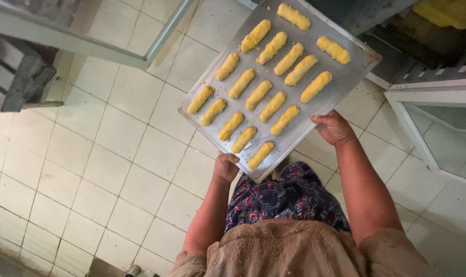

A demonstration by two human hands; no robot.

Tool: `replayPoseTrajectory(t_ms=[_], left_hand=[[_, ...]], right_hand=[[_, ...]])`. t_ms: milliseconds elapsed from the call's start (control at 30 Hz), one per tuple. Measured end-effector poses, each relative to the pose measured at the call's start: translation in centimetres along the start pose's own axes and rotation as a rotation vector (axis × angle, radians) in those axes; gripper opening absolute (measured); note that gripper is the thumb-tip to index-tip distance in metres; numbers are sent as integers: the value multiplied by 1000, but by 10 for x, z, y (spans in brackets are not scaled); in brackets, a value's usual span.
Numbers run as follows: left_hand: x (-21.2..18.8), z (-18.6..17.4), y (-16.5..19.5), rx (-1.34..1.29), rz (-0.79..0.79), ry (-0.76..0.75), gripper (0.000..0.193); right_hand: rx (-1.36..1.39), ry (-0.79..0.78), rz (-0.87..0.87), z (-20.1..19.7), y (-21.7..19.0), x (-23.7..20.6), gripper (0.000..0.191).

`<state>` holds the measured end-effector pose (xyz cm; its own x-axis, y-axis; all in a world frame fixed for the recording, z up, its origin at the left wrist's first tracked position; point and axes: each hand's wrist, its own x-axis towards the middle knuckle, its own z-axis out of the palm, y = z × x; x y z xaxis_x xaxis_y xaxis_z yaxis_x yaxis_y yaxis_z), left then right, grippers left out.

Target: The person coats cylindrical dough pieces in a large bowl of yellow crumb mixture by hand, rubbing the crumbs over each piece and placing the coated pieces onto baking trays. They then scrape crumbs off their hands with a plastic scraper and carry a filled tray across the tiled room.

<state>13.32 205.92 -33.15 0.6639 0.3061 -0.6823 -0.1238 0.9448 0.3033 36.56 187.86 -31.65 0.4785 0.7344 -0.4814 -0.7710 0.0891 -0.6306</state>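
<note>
Head cam's looking down at the left hand (225, 167) and right hand (334, 127) both grasping the tray (340, 77) over the tiled floor (115, 154), yellow dough sticks (258, 95) shaped, looking unbaked.

Your fingers on both hands are tucked under the baking tray (340, 84), so only the thumbs show. The tray's far corner runs past the top edge. The yellow container (448, 11) at upper right is cropped, and the dark wooden frame (17, 77) leaves the left edge.
</note>
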Motion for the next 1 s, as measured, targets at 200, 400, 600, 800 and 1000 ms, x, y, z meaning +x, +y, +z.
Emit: replayPoseTrajectory(t_ms=[200, 400, 600, 800, 1000], left_hand=[[126, 8, -12, 43, -57, 10, 48], [182, 2, -27, 26, -99, 79, 28], [214, -14, -47, 16, -147, 35, 17], [231, -9, -64, -42, -232, 110, 28], [257, 20, -87, -192, -136, 65, 47]], right_hand=[[36, -5, -29, -63, -4, 95, 62], [-5, 18, -49, -106, -2, 135, 55], [25, -22, -27, -136, -3, 168, 55], [-18, -27, 44, -161, -12, 187, 52], [10, 11, 22, -175, -29, 206, 56]])
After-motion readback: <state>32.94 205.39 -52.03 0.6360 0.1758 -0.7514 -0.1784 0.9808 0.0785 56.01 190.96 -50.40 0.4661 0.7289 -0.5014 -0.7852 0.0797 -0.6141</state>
